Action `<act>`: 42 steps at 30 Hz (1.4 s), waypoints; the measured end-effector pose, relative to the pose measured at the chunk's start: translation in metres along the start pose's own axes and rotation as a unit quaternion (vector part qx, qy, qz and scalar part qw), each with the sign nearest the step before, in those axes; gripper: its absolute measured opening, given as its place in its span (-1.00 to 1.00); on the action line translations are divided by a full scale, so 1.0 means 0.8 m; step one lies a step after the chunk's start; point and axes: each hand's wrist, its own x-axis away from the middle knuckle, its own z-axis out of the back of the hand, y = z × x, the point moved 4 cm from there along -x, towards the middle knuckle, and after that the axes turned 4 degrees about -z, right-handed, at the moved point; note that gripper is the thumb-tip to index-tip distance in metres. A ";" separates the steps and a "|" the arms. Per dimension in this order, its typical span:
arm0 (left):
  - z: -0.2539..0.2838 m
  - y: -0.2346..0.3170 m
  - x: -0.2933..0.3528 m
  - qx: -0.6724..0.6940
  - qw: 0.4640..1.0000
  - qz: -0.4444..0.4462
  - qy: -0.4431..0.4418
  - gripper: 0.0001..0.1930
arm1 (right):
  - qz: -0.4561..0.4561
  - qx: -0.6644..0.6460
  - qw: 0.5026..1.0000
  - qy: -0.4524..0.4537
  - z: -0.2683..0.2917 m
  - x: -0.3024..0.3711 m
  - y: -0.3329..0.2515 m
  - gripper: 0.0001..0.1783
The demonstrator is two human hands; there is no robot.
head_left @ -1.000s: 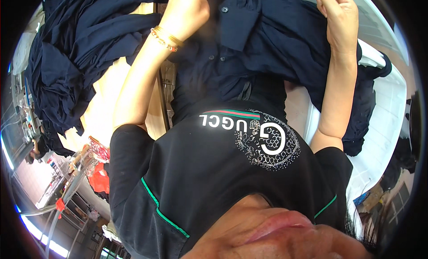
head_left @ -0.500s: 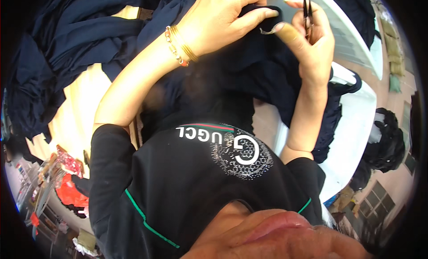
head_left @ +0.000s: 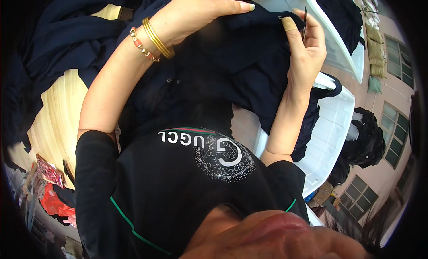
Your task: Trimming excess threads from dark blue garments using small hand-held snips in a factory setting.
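Note:
A dark navy garment [head_left: 249, 49] hangs from both hands, its edge stretched between them. My left hand [head_left: 200, 11], with bracelets at its wrist, pinches that edge between thumb and fingers. Farther right, my right hand [head_left: 307, 51] grips the same edge under its thumb, which has a tan covering on its tip. Tucked in the right hand's fingers are slim, dark thread snips [head_left: 305, 22], pointed upward; their handles are mostly hidden. Two small round buttons or snaps show on the cloth below my left hand.
More navy cloth [head_left: 49, 40] is heaped over a pale wooden table [head_left: 62, 112] at the left. White plastic bins [head_left: 327, 138] holding dark garments stand at the right. Beyond them sit a black bundle [head_left: 365, 138] and stacked sacks [head_left: 374, 51]. Red packaging [head_left: 53, 203] lies at lower left.
My hands have moved apart, drawing the garment's edge out between them. The right thumb has come down onto the cloth, and the snips are now partly behind the fingers. The whole view has shifted slightly.

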 end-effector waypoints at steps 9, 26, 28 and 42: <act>0.003 -0.003 0.003 0.062 0.998 0.025 0.015 -0.82 | 0.323 0.299 0.897 -0.047 -0.022 0.016 -0.036 -0.60; 0.002 -0.016 0.004 0.076 0.997 0.027 -0.015 -0.81 | 0.312 0.303 0.896 -0.095 -0.016 0.010 -0.018 -0.68; 0.003 -0.017 0.003 0.094 0.995 0.026 -0.014 -0.82 | 0.311 0.293 0.899 -0.093 -0.016 0.009 -0.020 -0.67; 0.029 -0.018 -0.009 -0.180 0.945 -0.257 -0.089 -0.82 | 0.189 -0.062 0.980 0.001 0.017 0.009 -0.026 -0.86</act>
